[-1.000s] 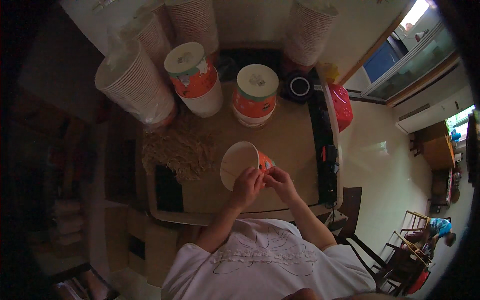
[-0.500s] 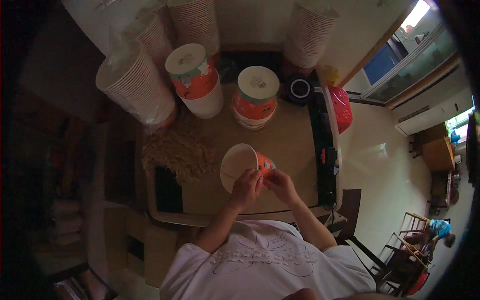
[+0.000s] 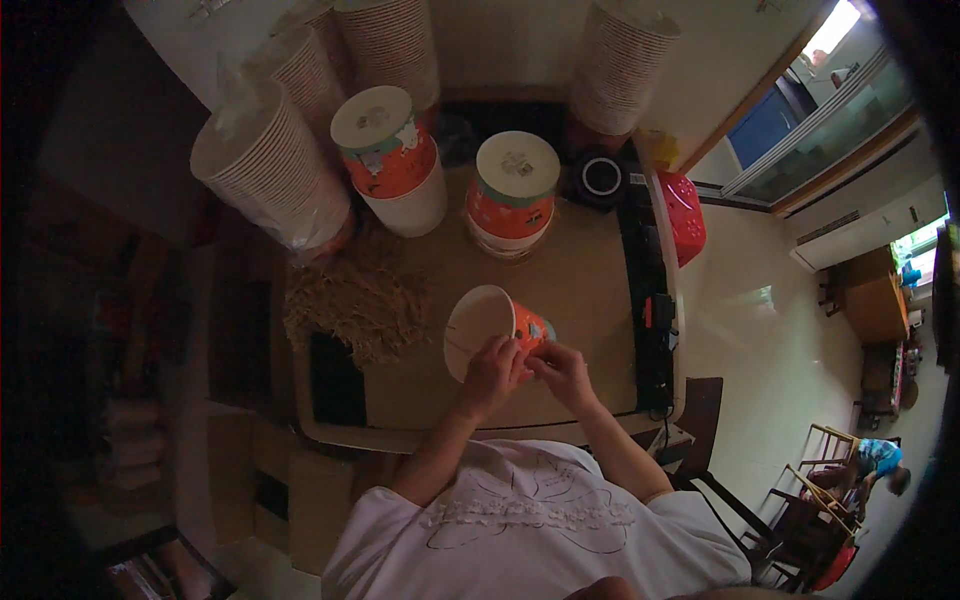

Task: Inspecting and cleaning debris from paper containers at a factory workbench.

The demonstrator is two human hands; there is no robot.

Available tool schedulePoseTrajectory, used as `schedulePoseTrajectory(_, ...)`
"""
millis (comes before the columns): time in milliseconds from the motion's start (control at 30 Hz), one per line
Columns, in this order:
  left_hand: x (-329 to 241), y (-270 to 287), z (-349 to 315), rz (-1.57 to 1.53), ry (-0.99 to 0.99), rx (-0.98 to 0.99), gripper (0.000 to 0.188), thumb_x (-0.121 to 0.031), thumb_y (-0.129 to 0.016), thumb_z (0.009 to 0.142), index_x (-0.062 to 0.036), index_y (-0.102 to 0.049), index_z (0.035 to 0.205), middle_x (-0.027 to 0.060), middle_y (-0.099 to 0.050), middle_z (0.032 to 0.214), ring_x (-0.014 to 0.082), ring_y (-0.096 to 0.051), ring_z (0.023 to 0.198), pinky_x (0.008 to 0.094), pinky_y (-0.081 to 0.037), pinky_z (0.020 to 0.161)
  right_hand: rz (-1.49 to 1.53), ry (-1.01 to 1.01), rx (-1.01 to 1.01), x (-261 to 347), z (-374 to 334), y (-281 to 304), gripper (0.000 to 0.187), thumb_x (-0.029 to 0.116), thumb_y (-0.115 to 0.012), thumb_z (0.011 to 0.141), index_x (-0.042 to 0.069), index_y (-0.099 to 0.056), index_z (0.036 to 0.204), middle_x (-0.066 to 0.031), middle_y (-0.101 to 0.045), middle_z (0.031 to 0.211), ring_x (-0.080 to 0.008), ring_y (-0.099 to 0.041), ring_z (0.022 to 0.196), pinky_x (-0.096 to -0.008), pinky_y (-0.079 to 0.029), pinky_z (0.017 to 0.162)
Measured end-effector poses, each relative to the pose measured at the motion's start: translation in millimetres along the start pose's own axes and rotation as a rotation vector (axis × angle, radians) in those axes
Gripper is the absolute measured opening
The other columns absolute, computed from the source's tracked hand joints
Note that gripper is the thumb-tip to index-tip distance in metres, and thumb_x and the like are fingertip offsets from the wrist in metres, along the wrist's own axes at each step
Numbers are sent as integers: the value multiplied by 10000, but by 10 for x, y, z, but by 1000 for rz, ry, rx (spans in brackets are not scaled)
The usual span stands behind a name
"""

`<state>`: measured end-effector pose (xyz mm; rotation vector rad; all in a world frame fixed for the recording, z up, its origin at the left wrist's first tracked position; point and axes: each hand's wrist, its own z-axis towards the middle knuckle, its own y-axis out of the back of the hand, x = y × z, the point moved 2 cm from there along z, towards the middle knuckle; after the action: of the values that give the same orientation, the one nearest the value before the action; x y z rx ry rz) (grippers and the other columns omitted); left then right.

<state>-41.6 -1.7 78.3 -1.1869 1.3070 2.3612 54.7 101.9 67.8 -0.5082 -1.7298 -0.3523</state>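
Observation:
A white and orange paper bucket (image 3: 476,322) lies tilted on its side near the table's front edge, its wide mouth facing left. My left hand (image 3: 490,376) is closed on its near rim, thumb and fingers pinching the wall. Close beside it, my right hand (image 3: 563,373) is closed in a pinch against the bucket's printed side. What the right fingertips hold is too small to make out. A thin brown line, like a strand of twine, shows inside the bucket's mouth. Left of the bucket lies a heap of brown twine pieces (image 3: 358,305).
Two upside-down bucket stacks, one (image 3: 388,165) at back left and another (image 3: 512,190) at centre, stand on the table. Taller wrapped stacks (image 3: 265,165) line the back. A black round device (image 3: 600,178), red basket (image 3: 682,218) and black power strip (image 3: 655,335) are right. Another person (image 3: 878,462) sits far right.
The bucket has shifted slightly right and turned a little in my hands. My right fingers have moved slightly. The brown line across the bucket's mouth now shows much shorter.

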Motion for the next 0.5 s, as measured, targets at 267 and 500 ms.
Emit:
schedulePoseTrajectory(267,-12,17,0,-26,15,60,113,-124,-493,810,-16,-460,812,144,-489,832,320,-502,763,408,-427,640,6,-15,3,8,6,14,98,72,-590,772,-11,-579,823,-34,-589,736,-85,-537,668,-220,-442,601)
schedulePoseTrajectory(500,-30,48,11,-100,23,124,94,-97,-494,805,-18,-443,807,143,-474,818,312,-485,778,395,-416,655,35,-91,28,-64,0,64,117,96,-602,767,-6,-586,821,-32,-590,729,-85,-529,665,-220,-432,602)
